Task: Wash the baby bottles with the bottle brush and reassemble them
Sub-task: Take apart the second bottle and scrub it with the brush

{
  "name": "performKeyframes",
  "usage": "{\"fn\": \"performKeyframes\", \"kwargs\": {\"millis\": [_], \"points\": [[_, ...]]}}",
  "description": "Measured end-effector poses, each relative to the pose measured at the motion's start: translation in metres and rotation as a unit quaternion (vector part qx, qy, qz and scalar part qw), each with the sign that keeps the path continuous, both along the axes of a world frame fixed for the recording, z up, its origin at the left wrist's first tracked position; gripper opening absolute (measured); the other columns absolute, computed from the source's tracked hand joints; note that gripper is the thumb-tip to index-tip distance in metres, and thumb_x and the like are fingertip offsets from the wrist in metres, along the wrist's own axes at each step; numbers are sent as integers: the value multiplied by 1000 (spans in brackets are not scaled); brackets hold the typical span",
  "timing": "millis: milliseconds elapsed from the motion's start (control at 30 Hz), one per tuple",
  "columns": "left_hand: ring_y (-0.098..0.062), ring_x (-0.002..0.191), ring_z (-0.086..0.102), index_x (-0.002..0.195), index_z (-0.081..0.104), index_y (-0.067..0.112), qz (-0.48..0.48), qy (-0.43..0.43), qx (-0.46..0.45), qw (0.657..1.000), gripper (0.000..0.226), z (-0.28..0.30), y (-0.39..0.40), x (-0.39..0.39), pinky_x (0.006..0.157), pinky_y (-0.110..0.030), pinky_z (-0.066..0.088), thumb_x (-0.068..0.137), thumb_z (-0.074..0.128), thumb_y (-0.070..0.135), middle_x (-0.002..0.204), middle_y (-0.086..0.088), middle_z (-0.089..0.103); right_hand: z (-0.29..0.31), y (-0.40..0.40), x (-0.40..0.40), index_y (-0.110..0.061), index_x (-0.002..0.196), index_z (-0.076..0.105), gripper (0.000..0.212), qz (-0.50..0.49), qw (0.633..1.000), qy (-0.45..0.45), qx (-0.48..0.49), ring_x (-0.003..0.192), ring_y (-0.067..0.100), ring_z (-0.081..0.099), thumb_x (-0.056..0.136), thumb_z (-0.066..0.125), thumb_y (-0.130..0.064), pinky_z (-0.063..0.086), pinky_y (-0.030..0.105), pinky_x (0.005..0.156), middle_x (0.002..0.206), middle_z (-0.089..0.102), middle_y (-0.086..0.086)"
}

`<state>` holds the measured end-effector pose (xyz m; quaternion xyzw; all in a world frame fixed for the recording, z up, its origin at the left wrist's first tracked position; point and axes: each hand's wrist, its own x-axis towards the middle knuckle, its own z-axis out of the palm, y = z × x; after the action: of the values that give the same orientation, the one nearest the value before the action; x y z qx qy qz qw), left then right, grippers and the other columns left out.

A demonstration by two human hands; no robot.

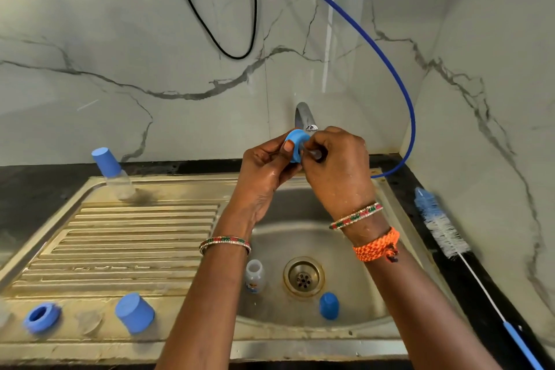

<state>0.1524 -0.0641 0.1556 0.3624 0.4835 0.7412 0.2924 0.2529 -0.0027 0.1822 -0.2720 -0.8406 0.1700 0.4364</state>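
My left hand (267,168) grips a blue screw ring (295,144) above the sink basin, just under the tap (304,117). My right hand (336,165) pinches a clear teat (313,154) at the ring's opening. An open small bottle (254,275) and a blue cap (329,305) lie in the basin (354,249) beside the drain. A capped bottle (112,173) stands at the back of the drainboard. Another blue ring (42,317) and blue cap (134,313) sit at the drainboard's front. The bottle brush (441,228) lies on the dark counter at right.
A blue hose (390,66) curves down the marble wall to the counter behind the sink. A black cable (237,55) loops on the wall above. The ribbed drainboard (135,237) fills the left side. A clear teat (87,321) lies between the front ring and cap.
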Motion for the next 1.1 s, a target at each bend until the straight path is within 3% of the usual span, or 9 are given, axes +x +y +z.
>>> {"fn": "performKeyframes", "kwargs": {"millis": [133,267,467,567,700,833,900,1000,1100], "points": [[-14,94,69,118,61,13,-6,-20,-4,1000,27,-2,3,4,77,-24,55,94,49,9,95,0,73,2,-10,0,-2,91,65,9,-17,994,-95,55,80,30,60,89,57,-4,47,34,70,92,60,14],[-14,93,68,117,61,13,20,-27,-7,999,26,-4,5,7,78,-26,56,94,50,9,93,0,73,4,-8,0,-3,101,64,15,-16,990,-129,54,90,31,60,92,51,-6,46,35,75,101,58,14],[-21,83,70,96,70,11,114,-73,-52,989,17,17,15,7,71,-28,59,91,59,23,86,-8,73,2,14,-3,-8,120,61,38,62,997,-48,-5,100,26,60,83,58,4,51,32,88,114,59,12],[-25,82,71,99,69,6,122,-91,-84,985,22,33,19,0,72,-31,59,88,64,25,94,-15,72,2,26,-8,-6,111,65,43,94,996,6,0,100,23,61,73,62,14,52,25,86,111,59,12],[-27,94,69,111,67,7,108,-93,-81,986,28,43,19,-3,79,-33,58,88,63,23,104,-14,70,11,32,-8,-6,104,71,27,122,989,81,-27,85,10,61,78,69,3,50,8,77,99,65,6],[-25,106,64,117,65,7,91,-102,-52,989,30,51,20,-3,88,-33,55,89,60,18,114,-13,67,21,34,-10,-8,95,75,17,112,983,125,-75,81,9,64,78,74,-8,55,19,75,92,69,5],[-25,108,64,116,65,7,94,-111,-42,988,28,52,21,0,88,-31,55,90,60,17,114,-14,67,22,38,-14,-8,90,76,14,101,981,146,-78,76,7,63,76,74,-7,54,16,74,87,69,3],[-24,106,64,109,67,8,126,-127,-33,983,23,52,25,8,85,-29,55,88,62,15,110,-13,68,18,43,-21,-6,85,76,10,86,982,164,-44,66,10,61,76,73,-3,53,16,65,77,67,6],[-24,105,64,102,69,11,167,-148,-41,974,18,47,26,15,86,-31,55,85,65,15,105,-11,70,13,43,-28,-5,82,76,9,73,985,154,-5,60,16,60,74,73,0,52,24,59,70,65,9]]}}
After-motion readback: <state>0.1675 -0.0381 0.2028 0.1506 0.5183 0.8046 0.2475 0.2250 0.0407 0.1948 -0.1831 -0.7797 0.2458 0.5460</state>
